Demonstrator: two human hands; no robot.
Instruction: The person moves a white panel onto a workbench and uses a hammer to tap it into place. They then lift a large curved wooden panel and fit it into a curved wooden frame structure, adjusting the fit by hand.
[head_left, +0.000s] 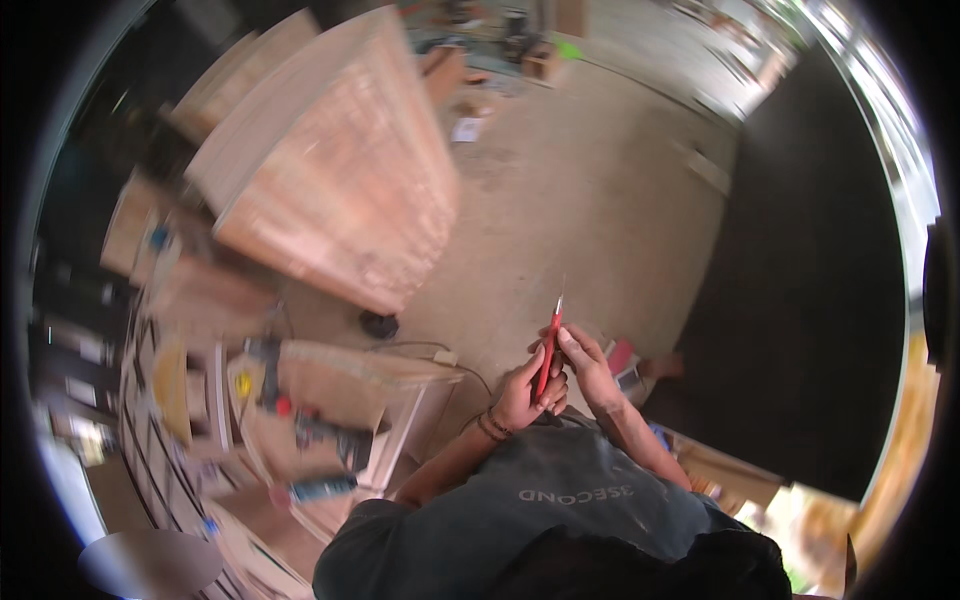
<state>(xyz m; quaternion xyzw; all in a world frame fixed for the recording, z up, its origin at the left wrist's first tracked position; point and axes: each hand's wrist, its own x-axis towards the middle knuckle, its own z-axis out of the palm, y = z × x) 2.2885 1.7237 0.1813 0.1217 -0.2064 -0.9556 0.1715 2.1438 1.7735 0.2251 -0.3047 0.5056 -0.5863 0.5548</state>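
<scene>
In front of my chest I hold a slim red-handled tool [547,364] with a narrow metal tip pointing up and away from me. Its exact kind is too small to make out. My left hand [520,396] is wrapped round the lower part of the red handle. From the other side, my right hand [590,372] has its thumb and fingers closed against the upper handle. The fingertips partly overlap, so some of the handle is hidden.
A large, blurred wooden cabinet-like piece [340,170] stands at the far left. Nearer on the left, a workbench [400,375] carries a dark power drill [335,440] and other tools. A big dark panel [800,270] rises on the right. A cable [475,375] crosses the concrete floor [590,190].
</scene>
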